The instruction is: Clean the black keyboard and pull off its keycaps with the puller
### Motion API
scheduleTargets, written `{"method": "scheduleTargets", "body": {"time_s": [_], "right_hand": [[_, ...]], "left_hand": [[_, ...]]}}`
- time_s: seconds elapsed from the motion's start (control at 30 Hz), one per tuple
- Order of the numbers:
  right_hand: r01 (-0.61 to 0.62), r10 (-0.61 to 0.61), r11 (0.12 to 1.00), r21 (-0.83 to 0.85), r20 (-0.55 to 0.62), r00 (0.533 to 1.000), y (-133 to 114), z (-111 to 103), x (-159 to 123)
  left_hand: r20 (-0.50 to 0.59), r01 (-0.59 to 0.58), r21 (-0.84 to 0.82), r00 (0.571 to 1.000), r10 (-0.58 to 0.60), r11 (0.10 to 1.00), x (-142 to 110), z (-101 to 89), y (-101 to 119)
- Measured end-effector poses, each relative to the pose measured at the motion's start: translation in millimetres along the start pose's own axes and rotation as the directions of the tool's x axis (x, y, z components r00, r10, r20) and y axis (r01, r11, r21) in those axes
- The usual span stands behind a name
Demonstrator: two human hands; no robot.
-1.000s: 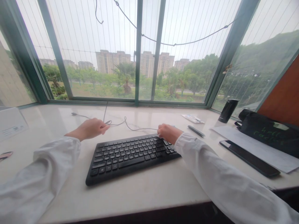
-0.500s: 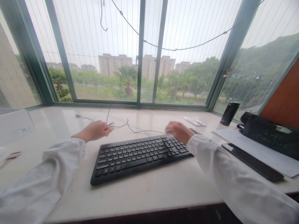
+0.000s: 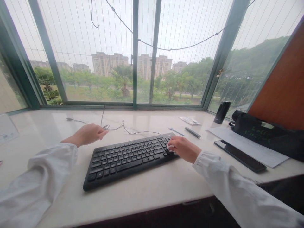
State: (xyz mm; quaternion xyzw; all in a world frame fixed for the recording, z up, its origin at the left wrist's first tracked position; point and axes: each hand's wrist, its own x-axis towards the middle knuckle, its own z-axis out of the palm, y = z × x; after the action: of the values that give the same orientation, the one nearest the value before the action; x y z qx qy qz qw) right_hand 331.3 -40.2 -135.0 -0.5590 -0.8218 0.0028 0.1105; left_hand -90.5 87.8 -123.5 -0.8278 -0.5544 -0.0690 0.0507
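A black keyboard (image 3: pixel 128 160) lies at a slant on the white marble-like surface. My right hand (image 3: pixel 184 147) is over its right end, at the number pad. The fingers are closed on a small white wad that looks like tissue (image 3: pixel 170 147), pressed against the keys and partly hidden by the hand. My left hand (image 3: pixel 89 134) hovers beyond the keyboard's far left corner, near a thin dark cable (image 3: pixel 140 132). Its fingers are curled together, and nothing shows in them.
Right of the keyboard lie a blue-tipped stick (image 3: pixel 177 131), a dark pen-like tool (image 3: pixel 193 132) and a clear packet (image 3: pixel 189 120). Farther right are a phone (image 3: pixel 239 155), white paper (image 3: pixel 273 155), a black bag (image 3: pixel 266 129) and a black cylinder (image 3: pixel 222 112). A window stands behind.
My right hand has come nearer, from the keyboard's far edge onto the number pad, uncovering the blue-tipped stick and dark tool. My left hand stays about where it was. The view has turned slightly right.
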Motion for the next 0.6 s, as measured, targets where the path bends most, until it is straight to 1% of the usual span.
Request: {"method": "scheduleTargets", "body": {"time_s": [0.13,0.27,0.4,0.6], "right_hand": [[-0.1,0.102,0.993,-0.065,0.022,0.995,-4.9,-0.4,6.1],[-0.144,0.149,0.98,-0.139,0.03,0.988,-6.0,0.0,9.0],[-0.133,0.142,0.967,-0.217,0.026,0.99,-5.4,2.8,14.8],[-0.059,0.073,0.956,-0.288,0.039,0.997,-0.7,3.9,35.2]], "left_hand": [[0.004,0.009,-0.007,1.0,-0.009,1.0,0.2,0.0,-0.7],[-0.002,0.007,-0.005,1.0,-0.007,1.0,0.5,0.2,-0.4],[-0.008,0.026,0.001,1.0,-0.026,1.0,1.1,0.5,-0.6],[-0.016,0.029,-0.005,0.999,-0.029,1.0,2.6,2.0,-2.8]]}}
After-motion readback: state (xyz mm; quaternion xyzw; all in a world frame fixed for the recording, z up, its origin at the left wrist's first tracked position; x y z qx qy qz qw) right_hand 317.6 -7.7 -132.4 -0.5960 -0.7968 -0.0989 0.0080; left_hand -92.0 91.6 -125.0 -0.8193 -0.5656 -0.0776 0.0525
